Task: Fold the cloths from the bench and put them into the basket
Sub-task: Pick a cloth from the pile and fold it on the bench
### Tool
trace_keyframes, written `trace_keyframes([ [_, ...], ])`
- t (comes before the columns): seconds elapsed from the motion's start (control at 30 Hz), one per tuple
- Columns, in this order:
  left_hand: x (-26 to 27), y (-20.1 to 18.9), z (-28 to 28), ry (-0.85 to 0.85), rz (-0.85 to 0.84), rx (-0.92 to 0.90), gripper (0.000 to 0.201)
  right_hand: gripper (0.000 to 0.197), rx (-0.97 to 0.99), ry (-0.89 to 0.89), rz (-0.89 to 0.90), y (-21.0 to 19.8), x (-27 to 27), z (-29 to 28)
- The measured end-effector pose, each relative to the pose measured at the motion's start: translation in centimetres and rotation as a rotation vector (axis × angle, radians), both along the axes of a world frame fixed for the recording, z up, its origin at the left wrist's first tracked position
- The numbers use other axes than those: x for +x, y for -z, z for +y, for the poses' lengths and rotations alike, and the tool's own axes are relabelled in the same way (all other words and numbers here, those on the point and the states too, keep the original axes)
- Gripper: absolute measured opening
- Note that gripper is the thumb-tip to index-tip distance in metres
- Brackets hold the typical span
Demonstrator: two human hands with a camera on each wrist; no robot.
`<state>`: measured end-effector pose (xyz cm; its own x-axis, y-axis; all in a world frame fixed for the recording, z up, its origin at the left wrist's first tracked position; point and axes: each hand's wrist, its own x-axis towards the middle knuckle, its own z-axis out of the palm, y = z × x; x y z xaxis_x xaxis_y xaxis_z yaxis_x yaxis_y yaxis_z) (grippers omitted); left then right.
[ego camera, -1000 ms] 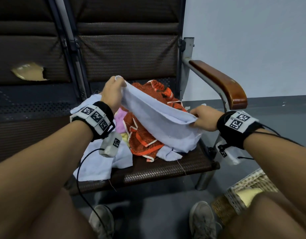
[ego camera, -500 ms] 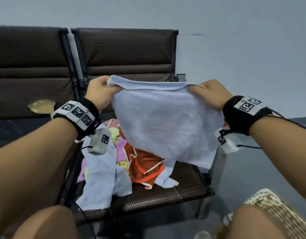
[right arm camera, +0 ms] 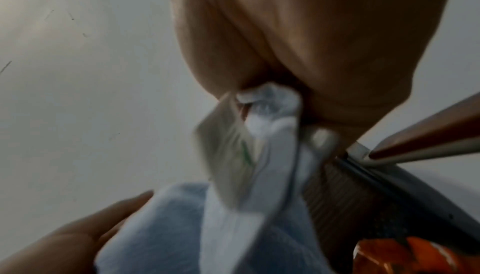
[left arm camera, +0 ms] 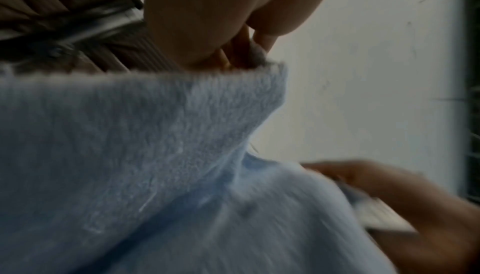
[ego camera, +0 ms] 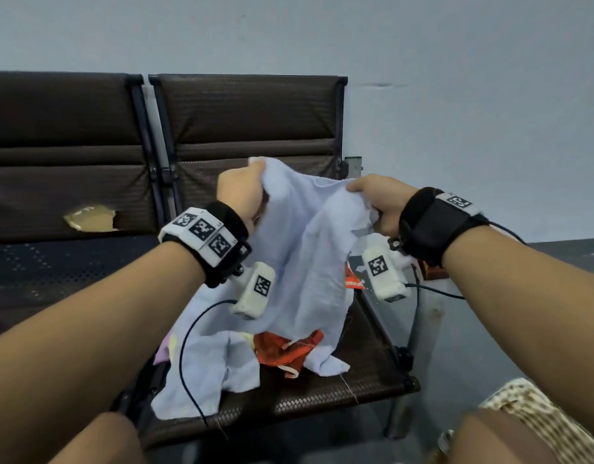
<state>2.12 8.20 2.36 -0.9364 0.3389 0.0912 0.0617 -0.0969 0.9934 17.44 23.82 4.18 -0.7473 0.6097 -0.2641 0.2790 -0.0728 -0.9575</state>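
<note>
A pale blue fleecy cloth (ego camera: 305, 259) hangs in the air above the bench seat (ego camera: 325, 393). My left hand (ego camera: 242, 192) grips one top corner of it, and my right hand (ego camera: 372, 202) pinches the other top corner. The two hands are close together, so the cloth sags in a fold between them. The left wrist view shows fingertips (left arm camera: 249, 52) pinching the cloth's edge (left arm camera: 155, 134). In the right wrist view the bunched corner (right arm camera: 270, 109) is squeezed in my fist. A woven basket (ego camera: 537, 416) sits low at the right, half hidden by my knee.
On the seat lie more cloths: an orange one with white trim (ego camera: 285, 349), another pale blue one (ego camera: 205, 373) and a pink and yellow piece (ego camera: 168, 346). The bench backrest (ego camera: 248, 125) and a grey wall (ego camera: 456, 112) stand behind. A torn seat (ego camera: 88, 217) is at left.
The cloth was lifted off the pile and spread wide between both hands; since then my hands have come closer together and the cloth has gone slack and folded in the middle.
</note>
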Motion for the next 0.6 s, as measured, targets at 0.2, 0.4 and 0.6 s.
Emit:
trace_keyframes([
  [0.2,7.2,2.2,0.7,0.472,0.190,-0.079,0.032,0.032,-0.174,-0.328,0.089,0.9,-0.6,-2.5],
  [0.4,5.1,2.5,0.1,0.242,0.106,-0.063,0.023,0.038,0.116,-0.154,0.017,2.0,-0.4,-2.5],
  [0.6,2.9,3.4,-0.6,0.739,-0.209,-0.069,0.051,0.036,0.166,-0.394,0.047,1.4,1.1,-2.1],
])
